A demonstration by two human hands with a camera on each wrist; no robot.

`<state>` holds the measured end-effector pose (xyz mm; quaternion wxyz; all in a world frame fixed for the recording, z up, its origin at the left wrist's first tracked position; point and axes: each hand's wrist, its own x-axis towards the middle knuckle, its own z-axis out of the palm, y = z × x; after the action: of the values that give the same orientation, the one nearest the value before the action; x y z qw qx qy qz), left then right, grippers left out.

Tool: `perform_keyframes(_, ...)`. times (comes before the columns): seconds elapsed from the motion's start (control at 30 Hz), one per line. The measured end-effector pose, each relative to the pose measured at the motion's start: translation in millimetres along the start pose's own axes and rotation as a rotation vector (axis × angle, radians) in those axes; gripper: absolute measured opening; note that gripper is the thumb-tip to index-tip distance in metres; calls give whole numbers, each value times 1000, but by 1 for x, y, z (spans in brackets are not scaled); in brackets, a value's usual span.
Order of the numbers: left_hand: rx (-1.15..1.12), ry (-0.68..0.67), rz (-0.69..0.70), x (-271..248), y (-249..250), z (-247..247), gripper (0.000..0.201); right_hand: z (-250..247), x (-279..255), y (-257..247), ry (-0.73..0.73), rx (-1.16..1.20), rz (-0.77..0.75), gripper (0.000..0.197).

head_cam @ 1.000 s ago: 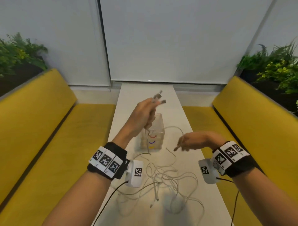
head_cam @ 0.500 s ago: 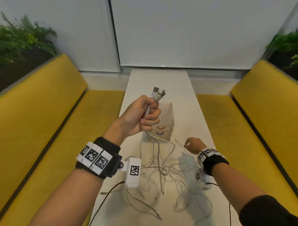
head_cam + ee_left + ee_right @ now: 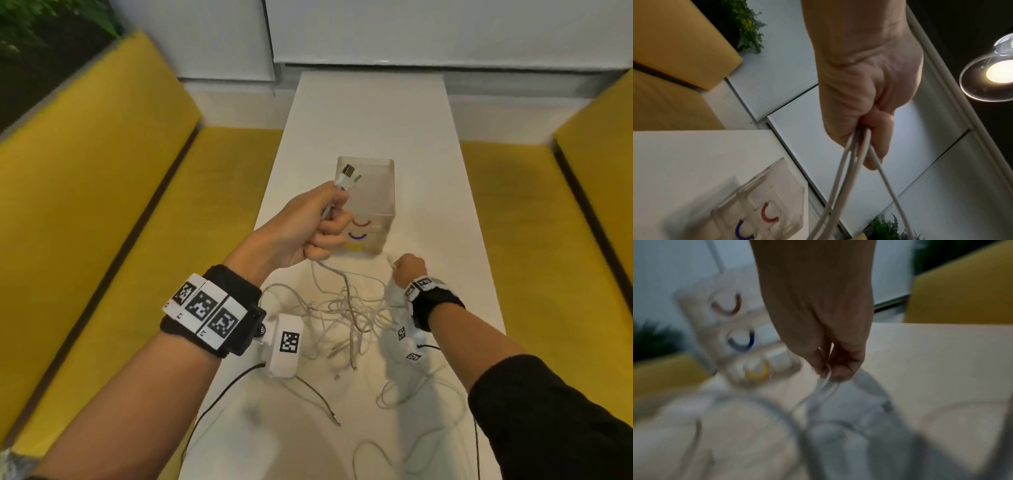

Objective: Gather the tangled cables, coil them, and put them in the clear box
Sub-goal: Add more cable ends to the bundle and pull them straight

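— Which colours are seen on the table (image 3: 370, 113)?
— It is white. The tangled cables (image 3: 346, 308) spread near its front edge are pale grey-white, with silver metal plugs (image 3: 348, 170) at the raised ends.
— And the clear box (image 3: 378, 192)?
— It is colourless; three arcs are marked on its near wall: red (image 3: 361, 223), blue (image 3: 357, 235), yellow (image 3: 356, 246), top to bottom.
— What lies beyond the table's side edges?
— Mustard-yellow benches (image 3: 102, 164) are seen on both sides, and green foliage (image 3: 41, 20) at the far left.
— Any patterns?
— Black-and-white square codes are printed on white tags on the black wristbands (image 3: 209, 310), and on the white casings (image 3: 287, 344) below them.
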<state>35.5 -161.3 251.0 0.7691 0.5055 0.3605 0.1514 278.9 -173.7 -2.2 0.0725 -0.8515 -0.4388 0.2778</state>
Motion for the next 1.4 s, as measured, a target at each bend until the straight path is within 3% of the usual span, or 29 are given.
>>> perform_keyframes(0.13,135,121,46,-9,10,-5,15,-53,-23,-10,-57,591,-98,10)
perform_keyframes(0.2,180,150,72,-13,16,-8,14,-94,-49,-26,-142,749,-244,8)
perform_keyframes(0.3,226,145,133,-19,25,-6,15,-155,-96,-55,-249,711,-524,9)
perform_keyframes(0.43,315,118,284,-22,35,14,21,-213,-160,-94,-312,620,-763,18)
perform_keyframes(0.57,230,133,469,-25,46,43,18,-241,-205,-126,-282,408,-870,26)
perform_keyframes(0.67,216,204,558,-28,51,55,30,-246,-224,-137,-187,348,-936,22)
perform_keyframes(0.77,254,258,628,-29,48,57,30,-243,-235,-141,-88,318,-931,13)
perform_keyframes(0.83,195,289,673,-29,46,57,21,-239,-236,-140,-67,336,-897,23)
perform_keyframes(0.9,124,336,703,-33,48,55,26,-233,-233,-134,-102,382,-849,28)
perform_keyframes(1.03,-242,315,781,-50,76,40,43,-213,-214,-101,-198,482,-773,40)
perform_keyframes(1.1,-420,251,785,-64,94,28,42,-204,-203,-79,-147,509,-670,50)
perform_keyframes(1.27,-158,299,817,-77,100,25,35,-195,-184,-59,-16,401,-606,58)
perform_keyframes(1.4,-239,354,873,-95,111,18,37,-204,-169,-37,27,266,-538,46)
